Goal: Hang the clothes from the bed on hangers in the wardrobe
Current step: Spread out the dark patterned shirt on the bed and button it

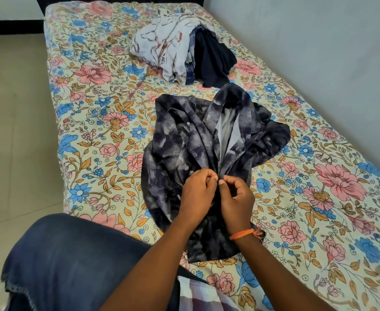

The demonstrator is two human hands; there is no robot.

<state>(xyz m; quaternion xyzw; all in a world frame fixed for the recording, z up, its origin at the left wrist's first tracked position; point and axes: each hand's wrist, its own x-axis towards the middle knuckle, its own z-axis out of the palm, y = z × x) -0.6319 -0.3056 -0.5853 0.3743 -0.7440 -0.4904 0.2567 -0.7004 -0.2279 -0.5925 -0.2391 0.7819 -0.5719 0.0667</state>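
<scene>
Head view: dark shirt on bed, placket between both hands.

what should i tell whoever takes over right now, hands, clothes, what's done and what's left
Left hand and right hand: both pinch the front placket of the dark marbled shirt, at a button spot it seems.
That shirt lies spread on the floral bedsheet, collar end toward the far end of the bed.
Further up the bed sits a heap: white printed garment, a blue checked piece, navy garment.
No hanger or wardrobe in view.
Done: nothing hung, as far as visible.
Left: finish with this shirt, hang it, then the heap.
</scene>
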